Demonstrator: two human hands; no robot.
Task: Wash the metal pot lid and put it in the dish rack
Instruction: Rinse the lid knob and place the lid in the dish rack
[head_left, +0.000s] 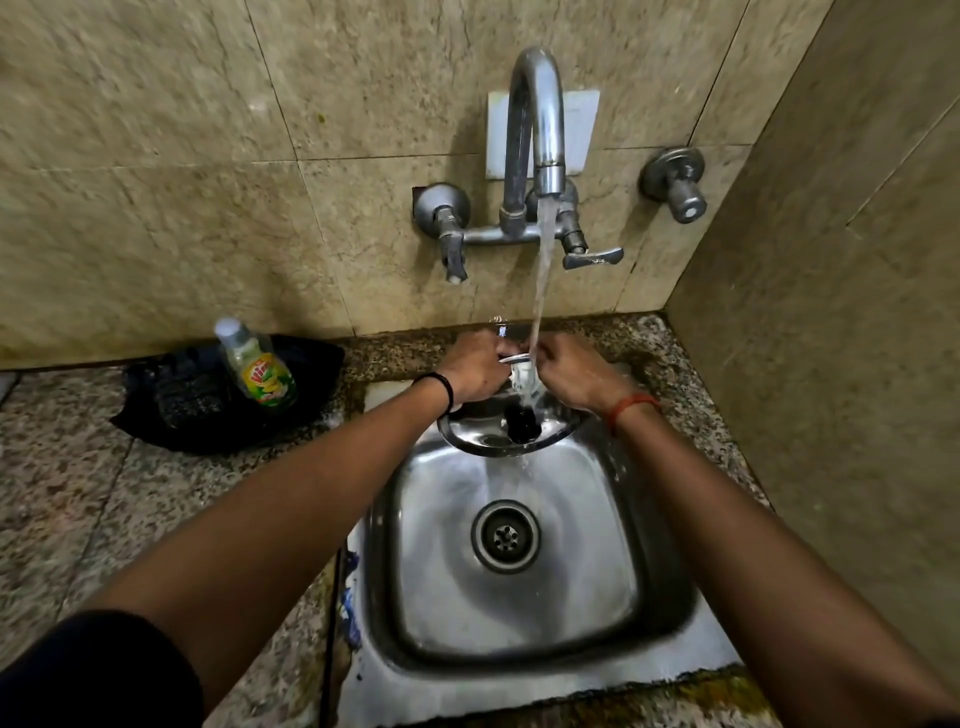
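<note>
Setting: speckled granite counter (67, 467) in a corner of beige stone-tiled walls, with one small steel sink (670, 587) let into it.
Sink: directly below and nearer than both hands; one round drain (505, 536) sits in the middle of the basin, which holds no dishes.
Metal pot lid (483, 434): one, held over the far end of the sink with its near rim dipping toward the basin; I judge the tilt is there so rinse water runs off into the sink. One black knob (521, 422) shows on the face turned to the camera.
Left hand (470, 366): fingers curled closed over the lid's far rim on its left side; a dark band circles the wrist.
Right hand (569, 371): likewise closed on the far rim at the right, with a red thread at the wrist. Gripping both sides probably steadies the lid under the flow.
Water (543, 270): one stream falling between the two hands, onto the lid and off its lower edge.
Soap bottle (257, 364): one, well to the left of the left hand, standing tilted on a black cloth (176, 405).
Tap (535, 130): one curved spout above and beyond the hands, two lever handles at its base, plus one separate valve (675, 182) farther right.
Dish rack: none in view.
Stage: rinsing, judged from the running water.
</note>
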